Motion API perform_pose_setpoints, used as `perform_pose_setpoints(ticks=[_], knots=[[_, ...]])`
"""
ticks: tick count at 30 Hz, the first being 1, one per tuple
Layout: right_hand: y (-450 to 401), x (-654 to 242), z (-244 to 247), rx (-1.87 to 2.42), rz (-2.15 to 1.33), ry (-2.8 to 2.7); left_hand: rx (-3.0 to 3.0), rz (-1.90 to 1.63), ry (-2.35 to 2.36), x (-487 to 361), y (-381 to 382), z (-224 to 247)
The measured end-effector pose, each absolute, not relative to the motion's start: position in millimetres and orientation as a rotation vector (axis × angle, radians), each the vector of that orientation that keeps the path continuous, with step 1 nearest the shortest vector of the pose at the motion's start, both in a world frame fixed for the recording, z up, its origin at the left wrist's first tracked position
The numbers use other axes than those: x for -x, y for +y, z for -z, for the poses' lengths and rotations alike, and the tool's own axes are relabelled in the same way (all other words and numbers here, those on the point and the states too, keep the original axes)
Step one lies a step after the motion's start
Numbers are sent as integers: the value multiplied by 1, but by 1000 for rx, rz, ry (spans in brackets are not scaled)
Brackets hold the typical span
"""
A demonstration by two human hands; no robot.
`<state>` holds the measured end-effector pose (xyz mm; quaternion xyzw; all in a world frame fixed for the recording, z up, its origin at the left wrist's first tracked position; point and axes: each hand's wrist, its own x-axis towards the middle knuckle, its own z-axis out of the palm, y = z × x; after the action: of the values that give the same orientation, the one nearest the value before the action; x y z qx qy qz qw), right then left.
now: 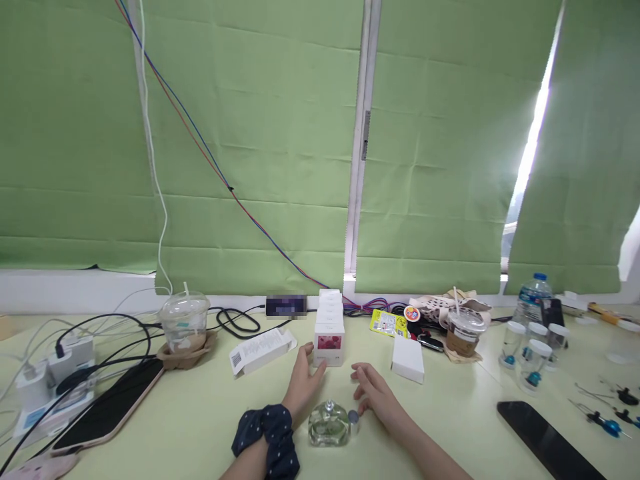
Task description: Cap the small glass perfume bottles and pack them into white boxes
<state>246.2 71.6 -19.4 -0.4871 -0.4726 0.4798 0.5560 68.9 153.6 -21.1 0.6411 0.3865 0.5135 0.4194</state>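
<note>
A row of several white boxes runs away from me at the middle of the table; the nearest white box (329, 360) has a dark red picture on its front. My left hand (303, 381) is open at this box's lower left corner, thumb apart from the fingers; I cannot tell whether it touches. My right hand (377, 395) is open and empty, its fingers loosely bent, to the right of the box. Between my forearms stands a clear glass perfume bottle (328, 428) with its spray top uncovered. A small round cap (353, 419) is beside it, close under my right fingertips.
A flattish white carton (263, 351) lies left of the row, another white box (407, 359) right. Plastic cups (185, 323) (464, 331) stand on both sides. Phones (107, 407) (547, 437) flank my arms. Small jars (534, 367) and a water bottle (534, 293) stand far right; cables run behind.
</note>
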Motion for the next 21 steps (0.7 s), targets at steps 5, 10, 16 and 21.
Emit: perform_pose_setpoints(ticks=[5, 10, 16, 21], knots=[[80, -248, 21, 1070, -1201, -967, -1649, -1359, 1029, -73, 153, 19], [83, -247, 25, 1061, -1202, -991, -1692, -1373, 1071, -74, 153, 19], [77, -254, 18, 945, -1289, -943, -1803, -1294, 856, -73, 143, 13], [73, -257, 10, 736, -1465, -789, -1853, -1215, 706, -74, 137, 7]])
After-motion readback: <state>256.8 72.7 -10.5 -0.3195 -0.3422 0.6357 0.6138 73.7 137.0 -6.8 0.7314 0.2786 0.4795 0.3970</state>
